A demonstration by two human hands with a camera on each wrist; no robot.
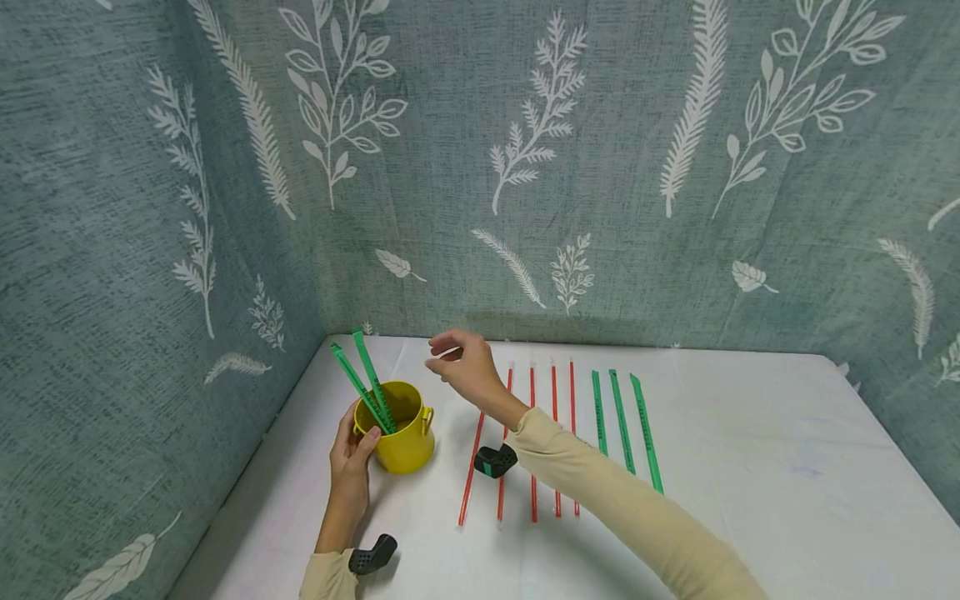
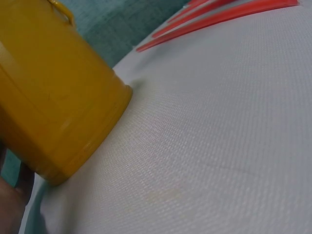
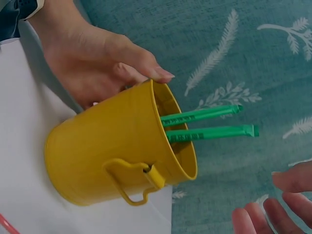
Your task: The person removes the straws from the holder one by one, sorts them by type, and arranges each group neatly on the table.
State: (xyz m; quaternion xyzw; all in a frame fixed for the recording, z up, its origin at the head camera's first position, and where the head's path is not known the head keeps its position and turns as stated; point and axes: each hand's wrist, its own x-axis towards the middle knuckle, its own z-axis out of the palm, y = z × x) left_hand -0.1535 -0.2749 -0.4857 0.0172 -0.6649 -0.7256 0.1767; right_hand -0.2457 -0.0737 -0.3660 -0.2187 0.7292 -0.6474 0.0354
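A small yellow metal bucket [image 1: 407, 446] stands at the left of the table, with two green paper-wrapped straws [image 1: 352, 372] leaning in it. My left hand [image 1: 350, 475] grips the bucket's left side, thumb at the rim; its other fingers are partly hidden behind the wall. Beyond and to the right of the bucket, my right hand [image 1: 468, 367] is raised in the air. Its fingers are loosely bent, thumb apart from them, with nothing between. In the right wrist view the right hand's fingers [image 3: 280, 214] show at the lower right corner, away from the straws' tips.
Several red straws [image 1: 533, 442] in clear wrappers lie in a row on the white table [image 1: 757, 467], partly under my right forearm. Three more green wrapped straws [image 1: 622, 421] lie to their right. A leaf-patterned cloth [image 1: 450, 167] hangs behind and along the left.
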